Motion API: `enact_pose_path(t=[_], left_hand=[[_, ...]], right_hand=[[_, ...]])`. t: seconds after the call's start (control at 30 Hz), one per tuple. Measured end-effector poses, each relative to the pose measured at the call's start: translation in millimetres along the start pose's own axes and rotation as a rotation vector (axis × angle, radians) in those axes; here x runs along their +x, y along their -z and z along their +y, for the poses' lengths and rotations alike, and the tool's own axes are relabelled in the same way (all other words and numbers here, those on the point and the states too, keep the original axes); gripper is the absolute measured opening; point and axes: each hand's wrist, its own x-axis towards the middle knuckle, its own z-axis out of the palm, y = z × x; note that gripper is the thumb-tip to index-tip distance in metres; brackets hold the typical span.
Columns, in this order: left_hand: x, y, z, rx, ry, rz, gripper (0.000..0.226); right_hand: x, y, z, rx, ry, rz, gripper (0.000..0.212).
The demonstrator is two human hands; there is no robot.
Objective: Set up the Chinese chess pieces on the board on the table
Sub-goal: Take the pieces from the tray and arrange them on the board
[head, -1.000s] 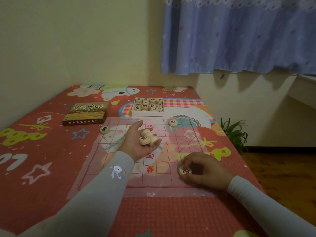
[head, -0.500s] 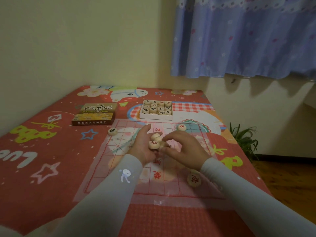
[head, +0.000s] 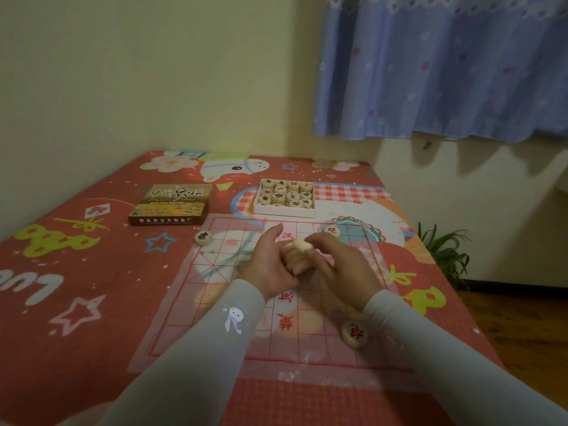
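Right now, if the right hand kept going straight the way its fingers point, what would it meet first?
The pieces held in the left hand: the right hand already reaches the small stack there. Contact looks made, though blur hides it.

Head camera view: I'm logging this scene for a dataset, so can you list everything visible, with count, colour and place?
Chess board: one, clear sheet with red grid, middle of the table.
Loose pieces: three, pale wood; one black-marked off the board's far left corner, one red-marked at far right, one red-marked at near right.
Held pieces: small blurred stack, pale wood, between the hands; count unclear.
Tray of pieces: one, white, beyond the board.
Box lid: one, brown and yellow, far left.
Tablecloth: one, red with cartoons.
Curtain: one, blue, upper right.
Plant: one, green, on the floor at right.
Left hand: cupping the stack.
Right hand: grip on the stack's top.
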Motion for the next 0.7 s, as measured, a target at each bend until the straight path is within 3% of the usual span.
enact_pose_path(t=[0.33,0.5,0.7], left_hand=[[14,-2,4,0.012,-0.013,0.029,0.045],[22,-7,8,0.004,-0.016,0.025,0.046],[31,-11,11,-0.009,-0.025,0.025,0.048]], right_hand=[[-9,49,74,0.002,-0.416,0.292,0.009],[-11,61,100,-0.076,-0.609,0.270,0.014],[-4,53,104,-0.069,-0.613,0.229,0.018]])
